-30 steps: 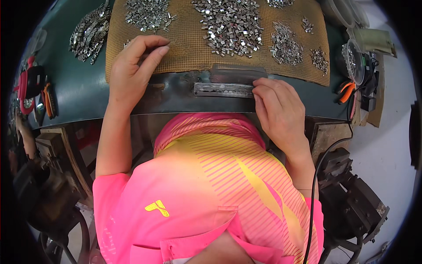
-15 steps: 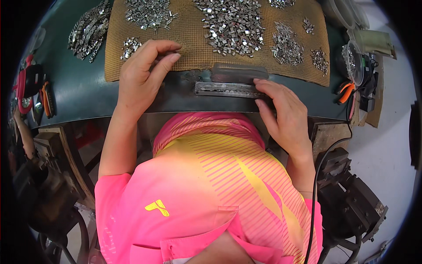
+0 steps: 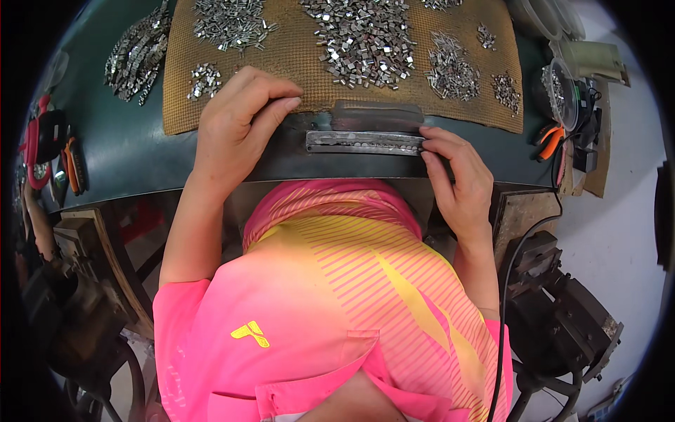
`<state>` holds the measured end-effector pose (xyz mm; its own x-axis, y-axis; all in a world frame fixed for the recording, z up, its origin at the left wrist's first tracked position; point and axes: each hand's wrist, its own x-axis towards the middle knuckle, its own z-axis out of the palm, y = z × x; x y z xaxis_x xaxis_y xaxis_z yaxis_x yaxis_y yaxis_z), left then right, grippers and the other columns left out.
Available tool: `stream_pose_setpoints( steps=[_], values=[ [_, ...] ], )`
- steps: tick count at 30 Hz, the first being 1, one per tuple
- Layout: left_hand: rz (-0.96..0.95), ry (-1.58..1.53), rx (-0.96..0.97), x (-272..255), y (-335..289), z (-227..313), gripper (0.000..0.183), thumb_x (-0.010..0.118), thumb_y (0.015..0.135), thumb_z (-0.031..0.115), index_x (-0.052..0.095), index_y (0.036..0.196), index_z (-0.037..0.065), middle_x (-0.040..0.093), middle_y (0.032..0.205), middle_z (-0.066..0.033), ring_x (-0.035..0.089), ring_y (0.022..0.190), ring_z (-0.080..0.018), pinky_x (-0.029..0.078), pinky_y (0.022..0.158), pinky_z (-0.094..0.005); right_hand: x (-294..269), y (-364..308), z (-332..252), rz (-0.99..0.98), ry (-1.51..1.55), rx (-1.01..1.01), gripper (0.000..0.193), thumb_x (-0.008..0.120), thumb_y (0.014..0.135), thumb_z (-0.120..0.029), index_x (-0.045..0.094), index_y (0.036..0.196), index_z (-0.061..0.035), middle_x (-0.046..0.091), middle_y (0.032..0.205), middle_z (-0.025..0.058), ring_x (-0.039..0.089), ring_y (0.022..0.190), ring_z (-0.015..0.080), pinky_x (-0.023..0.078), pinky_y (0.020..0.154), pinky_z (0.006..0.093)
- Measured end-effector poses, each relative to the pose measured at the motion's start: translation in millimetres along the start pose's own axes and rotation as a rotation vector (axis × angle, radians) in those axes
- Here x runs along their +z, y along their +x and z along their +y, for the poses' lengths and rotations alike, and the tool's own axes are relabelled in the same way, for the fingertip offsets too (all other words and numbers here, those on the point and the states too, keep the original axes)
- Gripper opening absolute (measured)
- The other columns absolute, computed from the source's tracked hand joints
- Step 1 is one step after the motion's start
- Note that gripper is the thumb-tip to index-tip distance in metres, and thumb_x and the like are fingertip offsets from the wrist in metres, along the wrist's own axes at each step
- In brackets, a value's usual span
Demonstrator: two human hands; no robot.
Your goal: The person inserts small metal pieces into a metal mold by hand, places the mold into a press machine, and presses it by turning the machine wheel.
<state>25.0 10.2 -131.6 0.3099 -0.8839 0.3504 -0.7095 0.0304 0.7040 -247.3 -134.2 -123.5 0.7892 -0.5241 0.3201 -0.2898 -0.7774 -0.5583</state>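
Note:
A narrow metal bar (image 3: 351, 143) with a slot lies lengthwise near the table's front edge, with small metal pieces in a row along its right part. My right hand (image 3: 460, 176) grips the bar's right end between thumb and fingertips. Over the mat's front edge, left of the bar, my left hand (image 3: 242, 130) is closed in a pinch; whatever its fingertips hold, if anything, is too small to make out. Just behind the bar is a dark flat block (image 3: 376, 116).
On the brown textured mat (image 3: 281, 63) lie several piles of small metal parts, the largest a heap of shiny links (image 3: 362, 46). Linked metal strips (image 3: 137, 56) lie at left. Orange-handled pliers (image 3: 550, 141) and a clear tub (image 3: 560, 91) are at right. A black cable (image 3: 503, 302) hangs beside my right arm.
My left hand has moved slightly right, and its thumb and forefinger have come closer together. My right hand has slid a little toward the bar's right end, uncovering more of it.

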Motion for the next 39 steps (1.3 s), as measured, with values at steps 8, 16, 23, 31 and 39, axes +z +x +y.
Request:
stream_pose_setpoints(
  steps=[8,16,23,31,39],
  values=[
    [-0.034,-0.093,-0.031,9,-1,15,0.011,0.072,0.090,0.005,0.072,0.101,0.004,0.069,0.091,-0.0107,0.068,0.084,-0.0278,0.052,0.073,-0.0340,1,3,-1,0.019,-0.071,-0.083,0.017,0.074,0.085,0.000,0.069,0.101,-0.0036,0.075,0.108,0.0102,0.072,0.097,0.0297,0.055,0.085,0.0375],
    [-0.117,-0.225,0.097,34,-3,27,0.014,0.074,0.086,-0.001,0.071,0.099,0.003,0.071,0.096,-0.0098,0.069,0.088,-0.0252,0.053,0.076,-0.0337,-1,-1,5,-0.017,0.073,0.005,0.013,0.070,0.088,0.006,0.070,0.100,0.0026,0.075,0.109,0.0161,0.073,0.101,0.0290,0.055,0.090,0.0343],
    [-0.143,-0.203,0.131,49,-9,32,0.015,0.075,0.085,0.001,0.071,0.099,0.005,0.068,0.099,-0.0084,0.067,0.090,-0.0253,0.052,0.076,-0.0344,2,-5,5,-0.007,0.090,0.014,0.014,0.069,0.090,0.006,0.069,0.103,0.0026,0.074,0.110,0.0177,0.072,0.103,0.0297,0.055,0.091,0.0350],
    [-0.013,-0.019,0.250,58,-11,36,0.019,0.076,0.081,0.001,0.067,0.098,0.005,0.066,0.099,-0.0085,0.065,0.087,-0.0288,0.054,0.073,-0.0376,2,1,7,-0.006,0.118,0.021,0.016,0.073,0.087,0.000,0.071,0.102,-0.0026,0.075,0.108,0.0125,0.072,0.097,0.0297,0.055,0.085,0.0356],
    [0.041,0.044,0.255,62,-13,38,0.020,0.077,0.076,0.004,0.064,0.090,0.008,0.062,0.089,-0.0061,0.064,0.079,-0.0272,0.053,0.067,-0.0377,0,14,1,-0.022,0.096,-0.039,0.015,0.072,0.088,0.003,0.070,0.103,-0.0001,0.075,0.106,0.0148,0.072,0.096,0.0315,0.056,0.085,0.0370]
  ],
)
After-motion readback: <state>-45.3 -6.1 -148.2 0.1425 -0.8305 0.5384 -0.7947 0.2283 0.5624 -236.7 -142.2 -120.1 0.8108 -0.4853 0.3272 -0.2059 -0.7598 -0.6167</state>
